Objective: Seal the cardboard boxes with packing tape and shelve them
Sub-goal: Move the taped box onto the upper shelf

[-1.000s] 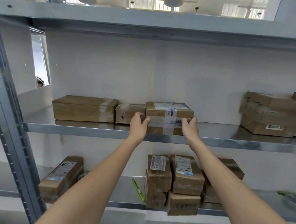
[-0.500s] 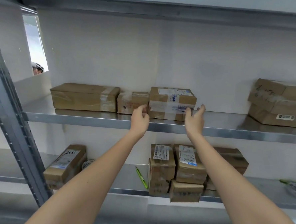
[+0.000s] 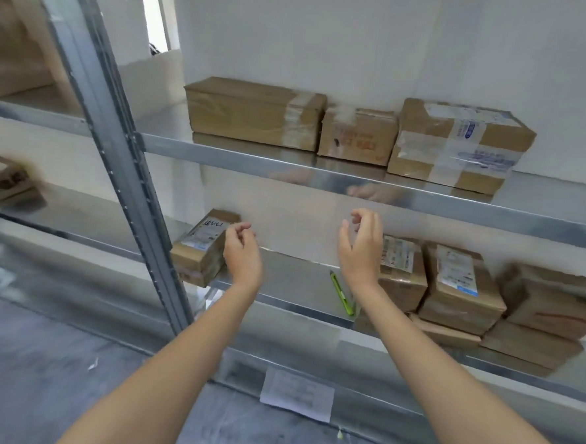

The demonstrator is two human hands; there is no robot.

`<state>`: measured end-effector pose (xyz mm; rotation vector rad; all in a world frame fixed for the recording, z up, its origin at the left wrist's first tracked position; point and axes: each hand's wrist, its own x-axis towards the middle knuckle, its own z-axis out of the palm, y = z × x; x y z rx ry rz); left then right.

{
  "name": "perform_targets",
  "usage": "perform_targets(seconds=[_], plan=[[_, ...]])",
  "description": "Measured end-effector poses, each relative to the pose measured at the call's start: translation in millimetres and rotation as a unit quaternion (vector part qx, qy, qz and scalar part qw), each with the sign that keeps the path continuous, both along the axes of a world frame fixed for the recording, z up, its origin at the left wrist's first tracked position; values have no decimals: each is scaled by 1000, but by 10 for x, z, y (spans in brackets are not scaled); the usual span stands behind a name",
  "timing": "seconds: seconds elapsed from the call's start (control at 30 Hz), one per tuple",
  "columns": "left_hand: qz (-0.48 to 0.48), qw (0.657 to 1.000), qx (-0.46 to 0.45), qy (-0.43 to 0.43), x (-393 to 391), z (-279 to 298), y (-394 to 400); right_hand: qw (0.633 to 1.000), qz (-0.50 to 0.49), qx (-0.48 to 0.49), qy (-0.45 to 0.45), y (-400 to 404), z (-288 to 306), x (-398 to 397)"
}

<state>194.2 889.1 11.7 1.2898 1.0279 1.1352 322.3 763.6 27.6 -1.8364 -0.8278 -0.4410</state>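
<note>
Three boxes sit in a row on the upper shelf (image 3: 355,182): a long box (image 3: 250,113), a small box (image 3: 357,136) touching it, and the taped box (image 3: 457,146) at the right end. Your left hand (image 3: 243,253) and right hand (image 3: 360,250) hover below that shelf's edge, fingers loosely curled, holding nothing. More boxes and a green pen (image 3: 342,293) lie on the lower shelf (image 3: 291,276).

I see brown cardboard boxes (image 3: 253,113) banded in glossy clear tape; the right-hand box (image 3: 461,146) carries white labels with blue print; one small box (image 3: 358,136) shows red lettering; the shelf (image 3: 322,175) is silver-grey metal; a lime-green pen (image 3: 342,293) lies below; the wall (image 3: 330,35) is white; the floor (image 3: 35,377) is grey.
</note>
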Motion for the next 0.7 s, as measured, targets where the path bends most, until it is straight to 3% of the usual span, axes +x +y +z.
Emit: perform_targets(seconds=[0.3,0.53,0.7], plan=[[61,977,-85,187,-560,-561,1225,963,143,-174,146,1592,-606,-251],[-86,976,-15,201,-709,-804,1959,881,165,-247,368,2549,-1136,-437],[-162,960,-7,227,-490,-843,2336,859,151,-189,451,2875,-1374,-541]])
